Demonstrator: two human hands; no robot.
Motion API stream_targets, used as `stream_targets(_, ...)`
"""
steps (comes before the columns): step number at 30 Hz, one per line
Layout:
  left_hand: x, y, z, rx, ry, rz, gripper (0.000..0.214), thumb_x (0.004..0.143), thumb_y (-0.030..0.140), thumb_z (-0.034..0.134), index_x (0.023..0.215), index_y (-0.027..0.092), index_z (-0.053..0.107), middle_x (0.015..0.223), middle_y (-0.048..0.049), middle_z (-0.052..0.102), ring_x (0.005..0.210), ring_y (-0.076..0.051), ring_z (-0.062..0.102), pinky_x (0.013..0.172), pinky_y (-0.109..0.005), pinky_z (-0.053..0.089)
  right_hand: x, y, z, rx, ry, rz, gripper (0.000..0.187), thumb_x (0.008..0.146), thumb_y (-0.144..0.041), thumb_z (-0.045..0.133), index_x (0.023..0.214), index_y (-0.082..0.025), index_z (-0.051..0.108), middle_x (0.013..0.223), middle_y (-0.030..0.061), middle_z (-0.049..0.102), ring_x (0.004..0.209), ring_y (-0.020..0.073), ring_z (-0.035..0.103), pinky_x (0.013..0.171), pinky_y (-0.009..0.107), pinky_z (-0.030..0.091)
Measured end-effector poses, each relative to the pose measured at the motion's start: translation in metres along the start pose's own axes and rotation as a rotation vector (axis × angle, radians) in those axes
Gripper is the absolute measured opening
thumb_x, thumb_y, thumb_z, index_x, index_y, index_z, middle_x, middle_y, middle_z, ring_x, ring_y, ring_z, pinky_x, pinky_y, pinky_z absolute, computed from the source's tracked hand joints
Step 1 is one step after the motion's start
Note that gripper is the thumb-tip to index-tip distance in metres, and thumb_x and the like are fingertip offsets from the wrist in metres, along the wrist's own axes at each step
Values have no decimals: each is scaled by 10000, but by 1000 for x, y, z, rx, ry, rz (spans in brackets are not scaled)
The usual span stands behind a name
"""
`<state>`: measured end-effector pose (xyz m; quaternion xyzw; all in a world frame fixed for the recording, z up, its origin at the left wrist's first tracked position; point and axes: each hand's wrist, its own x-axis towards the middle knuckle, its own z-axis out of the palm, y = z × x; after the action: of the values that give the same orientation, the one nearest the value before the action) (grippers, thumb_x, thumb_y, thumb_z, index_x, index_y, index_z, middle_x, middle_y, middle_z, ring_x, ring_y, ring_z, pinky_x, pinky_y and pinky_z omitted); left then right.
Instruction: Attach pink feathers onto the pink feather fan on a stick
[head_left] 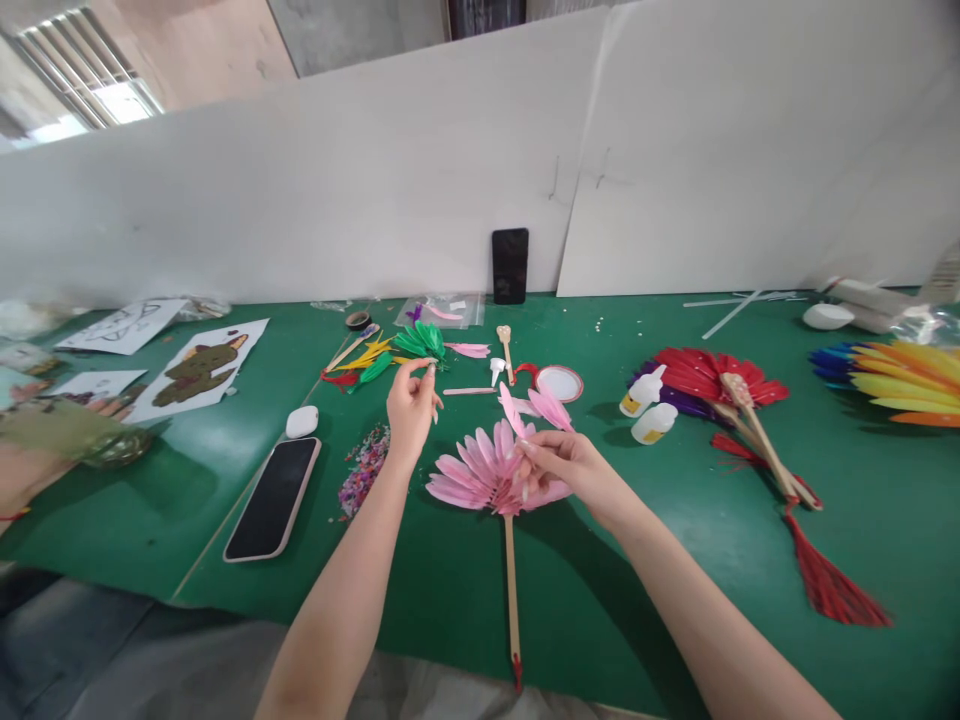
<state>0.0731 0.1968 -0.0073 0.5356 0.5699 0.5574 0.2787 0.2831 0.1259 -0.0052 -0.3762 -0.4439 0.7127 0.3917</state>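
**Pink feather fan pinned flat while a loose feather waits in the fingers**

The right hand presses on the pink feather fan, which lies flat on the green worktop, its wooden stick running back from the grip toward the person. That grip also pinches loose pink feathers, which rise just beyond the fingers; holding both together probably keeps the fan from sliding while a feather is lined up against the spread.

The left hand hovers off the worktop, to the left of the fan, thumb and forefinger nipped together; whether anything sits between them is too small to tell.

Just beyond this hand lie green and yellow feathers. To the right of the right-hand grip stand two small glue bottles, then a finished red fan. Left of the left hand lies a phone face up.
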Motion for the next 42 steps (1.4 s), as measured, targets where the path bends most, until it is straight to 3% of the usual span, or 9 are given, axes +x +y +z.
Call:
stream_targets(4, 7, -18, -3, 104, 44, -28, 254, 860, 361, 456, 1015, 187, 559, 478, 81, 450, 338, -64, 415, 381, -180, 347, -1, -1, 1, 0, 10, -15, 363, 727, -482, 676, 703, -127, 604, 594, 8, 643, 481, 77, 597, 457, 181, 419)
stream_targets(8, 9, -17, -11, 211, 102, 51, 258, 840, 382, 489, 999, 198, 575, 557, 54, 525, 418, -78, 492, 447, -190, 394, -3, -3, 0, 33, 30, -45, 351, 690, -478, 712, 675, -150, 586, 564, -13, 624, 459, 77, 570, 470, 199, 433)
stream_targets(13, 1, -6, -28, 288, 18, 50, 269, 781, 415, 565, 942, 201, 585, 501, 67, 524, 400, -95, 518, 457, -201, 400, -1, 1, -2, 26, 72, -107, 352, 624, -467, 763, 633, -161, 588, 550, 2, 633, 432, 93, 553, 456, 223, 426)
stream_targets(22, -33, -14, -72, 519, -56, 78, 278, 886, 344, 396, 1071, 216, 559, 526, 54, 471, 479, -121, 484, 534, -232, 370, 1, 4, -4, -12, 156, -184, 365, 652, -497, 730, 636, -162, 585, 550, -2, 617, 433, 94, 530, 423, 218, 391)
stream_targets(27, -44, -11, -84, 422, -28, 34, 280, 799, 392, 561, 1016, 215, 563, 558, 55, 467, 527, -131, 479, 554, -241, 388, -1, 1, -3, -27, 143, -169, 352, 694, -489, 704, 654, -163, 579, 555, -5, 604, 451, 94, 523, 444, 223, 395)
stream_targets(31, -58, 8, -80, 388, -10, 36, 314, 713, 360, 677, 981, 226, 585, 610, 43, 545, 588, -133, 514, 621, -252, 416, -5, -2, 1, -13, 115, -158, 335, 704, -472, 704, 639, -172, 570, 558, -3, 601, 449, 99, 523, 466, 241, 413)
stream_targets(36, -73, 38, -55, 137, -78, -30, 302, 683, 310, 718, 940, 205, 599, 562, 57, 530, 572, -112, 525, 606, -232, 415, -5, -3, 3, -13, 97, -146, 326, 696, -460, 716, 633, -173, 576, 554, 2, 603, 447, 99, 524, 467, 239, 411)
stream_targets(39, -72, 52, -34, -221, -158, -187, 307, 662, 264, 747, 921, 192, 598, 519, 86, 446, 499, -61, 455, 547, -190, 382, -5, -2, 3, -4, 105, -156, 332, 705, -462, 710, 628, -168, 576, 548, 0, 601, 443, 87, 510, 465, 226, 400)
stream_targets(42, -69, 63, -12, -675, -367, -356, 310, 677, 267, 747, 927, 176, 588, 476, 102, 378, 411, -25, 332, 456, -156, 307, -5, -3, 3, 23, 130, -176, 335, 696, -468, 713, 638, -165, 583, 539, -8, 588, 441, 84, 500, 459, 222, 399)
